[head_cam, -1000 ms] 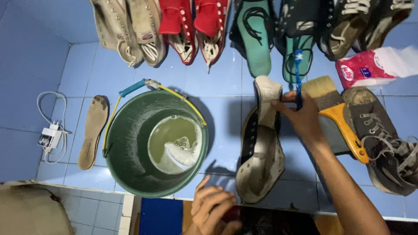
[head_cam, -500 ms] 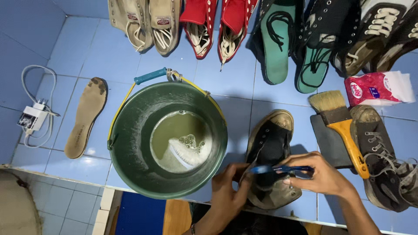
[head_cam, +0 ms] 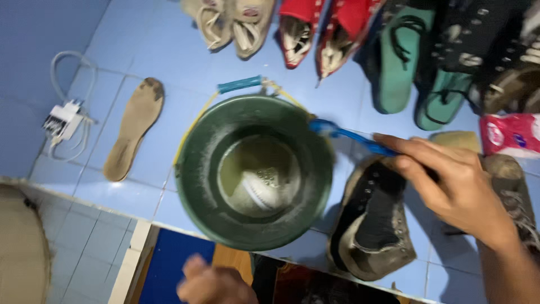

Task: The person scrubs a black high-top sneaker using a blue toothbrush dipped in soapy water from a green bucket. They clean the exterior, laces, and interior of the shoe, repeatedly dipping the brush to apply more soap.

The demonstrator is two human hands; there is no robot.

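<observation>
- My right hand (head_cam: 455, 188) fingers (head_cam: 413, 147) are curled tight around a blue brush (head_cam: 343, 134), its head at the bucket (head_cam: 198, 163) rim.
- The shoe (head_cam: 371, 225) lies just under them.
- My left hand (head_cam: 216, 284) is blurred; I cannot tell its grip.

Our right hand (head_cam: 455, 188) reaches in from the lower right, forearm running off the bottom corner, back of the hand up, fingers (head_cam: 408, 149) curled closed around a thin blue handle (head_cam: 351, 135) that points left. Our left hand (head_cam: 216, 284) sits low at the bottom edge, blurred, its grip unclear.
</observation>
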